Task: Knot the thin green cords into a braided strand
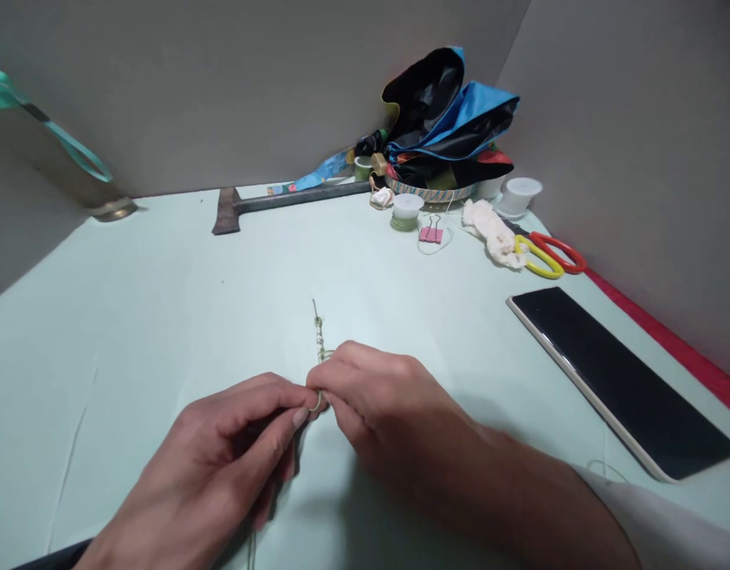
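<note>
Fingers of the left hand (222, 451) and right hand (389, 396) pinch the green cord (316, 407) in a small loop, beside the knobbly strand (319, 339) above the tabletop (163, 301). Even tension should prevent twisting.

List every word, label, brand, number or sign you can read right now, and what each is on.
None can be read.
Phone: dark screen, no text visible.
Green thread spool: no legible label.
Patterned blue strap: too blurred to tell whether it bears lettering.
Knotted cord: no lettering visible.
</note>
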A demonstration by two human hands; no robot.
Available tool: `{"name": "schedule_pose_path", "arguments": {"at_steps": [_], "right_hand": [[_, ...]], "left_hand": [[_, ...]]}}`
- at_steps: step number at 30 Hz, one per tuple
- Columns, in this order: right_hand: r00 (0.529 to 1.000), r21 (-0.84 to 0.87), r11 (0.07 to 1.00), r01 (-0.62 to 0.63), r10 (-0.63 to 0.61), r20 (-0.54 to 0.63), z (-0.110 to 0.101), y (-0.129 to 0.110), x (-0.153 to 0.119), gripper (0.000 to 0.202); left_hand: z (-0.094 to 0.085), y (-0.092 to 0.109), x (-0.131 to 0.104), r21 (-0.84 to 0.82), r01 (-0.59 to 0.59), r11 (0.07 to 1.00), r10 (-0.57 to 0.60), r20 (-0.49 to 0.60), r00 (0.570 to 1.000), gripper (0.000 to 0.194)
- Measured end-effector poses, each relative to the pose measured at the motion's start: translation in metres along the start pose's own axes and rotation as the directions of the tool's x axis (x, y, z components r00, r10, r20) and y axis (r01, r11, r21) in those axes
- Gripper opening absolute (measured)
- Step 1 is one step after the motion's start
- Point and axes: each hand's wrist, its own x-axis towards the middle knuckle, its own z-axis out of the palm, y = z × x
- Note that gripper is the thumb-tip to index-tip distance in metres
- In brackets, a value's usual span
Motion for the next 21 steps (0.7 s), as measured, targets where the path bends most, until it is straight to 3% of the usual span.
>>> {"name": "schedule_pose_path", "arguments": {"at_steps": [3,7,12,21], "right_hand": [[0.998,0.03,1.0,0.01,-0.008,-0.066,0.004,0.0,-0.004,0.023],[0.985,0.195,0.98,-0.03,0.062,-0.159,0.007,-0.003,-0.001,0.015],[0.954,0.404,0.873,-0.274,0.299,0.0,-0.001,-0.009,0.006,0.015],[0.945,0.402,0.858,-0.32,0.319,0.069,-0.002,-0.005,0.009,0.019]], "left_hand": [[-0.003,-0.002,-0.002,0.107,-0.028,0.994,0.025,0.026,0.999,0.036],[-0.002,0.005,-0.004,0.276,-0.119,0.954,0.116,0.026,0.993,0.028],[0.0,0.015,-0.005,0.366,-0.192,0.911,0.212,-0.014,0.977,0.027],[-0.031,0.016,-0.003,0.237,0.056,0.97,-0.024,-0.136,0.99,0.037]]}}
